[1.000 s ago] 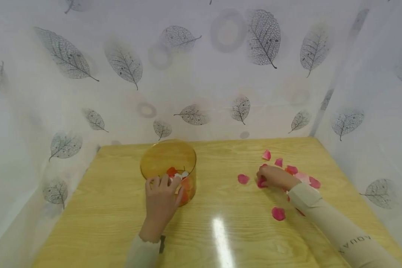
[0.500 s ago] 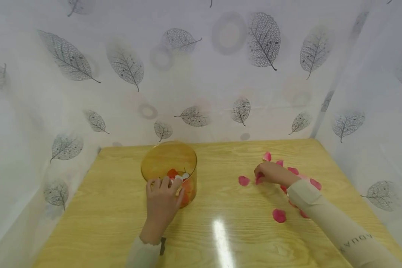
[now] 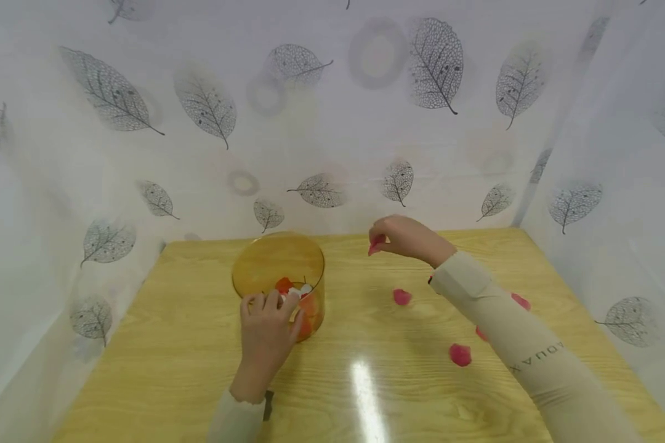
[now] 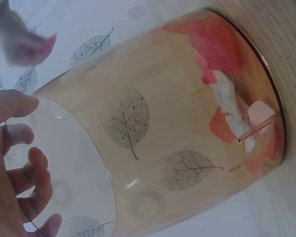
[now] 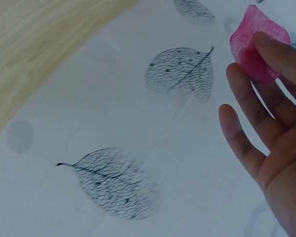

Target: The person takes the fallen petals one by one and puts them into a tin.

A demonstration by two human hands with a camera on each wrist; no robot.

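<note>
Pink, the petal (image 3: 374,247) is now higher and nearer the jar (image 3: 277,261) than half a second ago. It is in the air, pinched by the right hand's (image 3: 410,238) thumb and fingers. The left hand (image 3: 268,323) holds the jar's rim. Red, pink and white bits (image 4: 217,47) and thin sticks (image 4: 259,128) lie in the jar's bottom. In the head view, the petal's long way slants, its tip pointing down and a little left.

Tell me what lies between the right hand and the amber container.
In the head view, the stretch between the amber container and the right hand, which pinches a pink petal, shows only bare wooden tabletop.
</note>
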